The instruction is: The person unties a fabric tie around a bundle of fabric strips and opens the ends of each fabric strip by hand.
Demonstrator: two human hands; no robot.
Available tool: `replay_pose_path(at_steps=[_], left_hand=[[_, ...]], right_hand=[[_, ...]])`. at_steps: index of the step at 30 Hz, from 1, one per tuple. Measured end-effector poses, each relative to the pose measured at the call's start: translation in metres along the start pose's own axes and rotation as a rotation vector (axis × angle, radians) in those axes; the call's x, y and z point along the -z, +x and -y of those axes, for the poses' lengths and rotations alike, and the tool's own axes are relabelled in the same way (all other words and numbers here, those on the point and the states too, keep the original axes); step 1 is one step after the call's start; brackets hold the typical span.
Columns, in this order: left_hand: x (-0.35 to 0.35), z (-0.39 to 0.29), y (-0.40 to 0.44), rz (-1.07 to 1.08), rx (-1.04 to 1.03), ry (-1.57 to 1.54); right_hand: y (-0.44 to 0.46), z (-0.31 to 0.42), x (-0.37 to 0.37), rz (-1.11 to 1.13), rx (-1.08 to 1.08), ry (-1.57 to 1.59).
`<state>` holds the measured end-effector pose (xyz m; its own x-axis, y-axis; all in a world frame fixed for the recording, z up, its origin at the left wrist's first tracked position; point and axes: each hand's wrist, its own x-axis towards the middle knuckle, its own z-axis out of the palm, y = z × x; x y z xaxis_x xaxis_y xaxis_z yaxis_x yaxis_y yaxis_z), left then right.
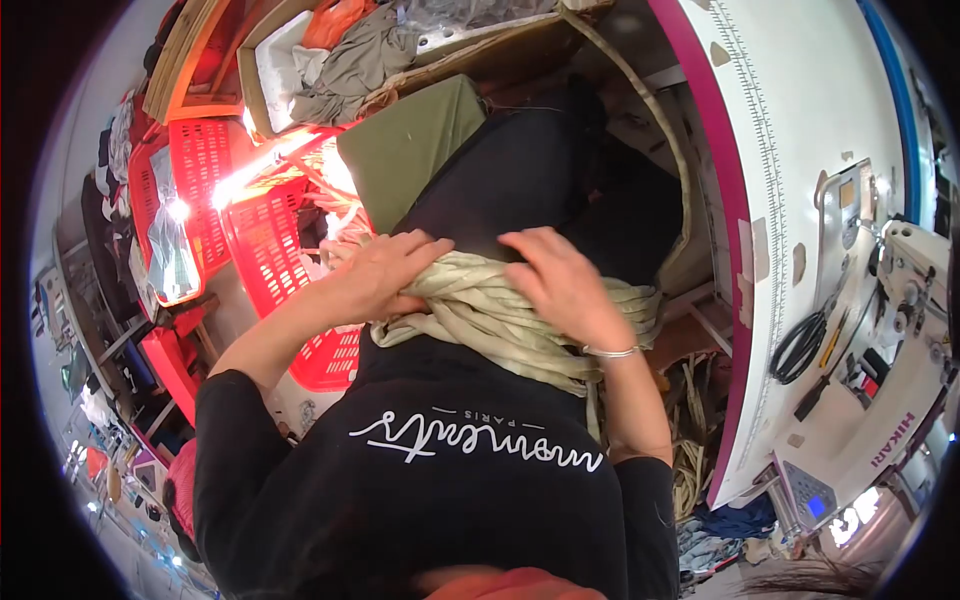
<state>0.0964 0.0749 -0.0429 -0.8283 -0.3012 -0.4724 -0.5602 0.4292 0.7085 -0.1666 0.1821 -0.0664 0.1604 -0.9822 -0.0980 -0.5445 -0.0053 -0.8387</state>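
Apparently a gathering step; the cloth strips (480, 312) lie bundled across the lap (490, 190); hands apart, the right hand (568, 285) spread over them, the left hand (385, 268) at one end, its grip unclear; the next move calls for keeping them together.

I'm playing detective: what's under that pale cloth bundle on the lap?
Black trousers stick out beyond the cloth bundle. Whatever lies right beneath it is covered, so I can't tell.
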Motion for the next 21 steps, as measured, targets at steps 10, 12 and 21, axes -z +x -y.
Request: replay_pose_path(at_steps=[10,12,21], left_hand=[[0.028,0.09,-0.017,-0.239,0.238,0.439],[0.017,0.079,-0.009,-0.041,0.196,0.463],[0.068,-0.015,0.055,-0.207,-0.121,0.204]], right_hand=[[-0.117,-0.087,0.072,0.202,-0.973,-0.472],[-0.146,-0.116,0.052,0.111,-0.937,-0.404],[-0.141,-0.129,0.051,0.0,-0.949,-0.418]])
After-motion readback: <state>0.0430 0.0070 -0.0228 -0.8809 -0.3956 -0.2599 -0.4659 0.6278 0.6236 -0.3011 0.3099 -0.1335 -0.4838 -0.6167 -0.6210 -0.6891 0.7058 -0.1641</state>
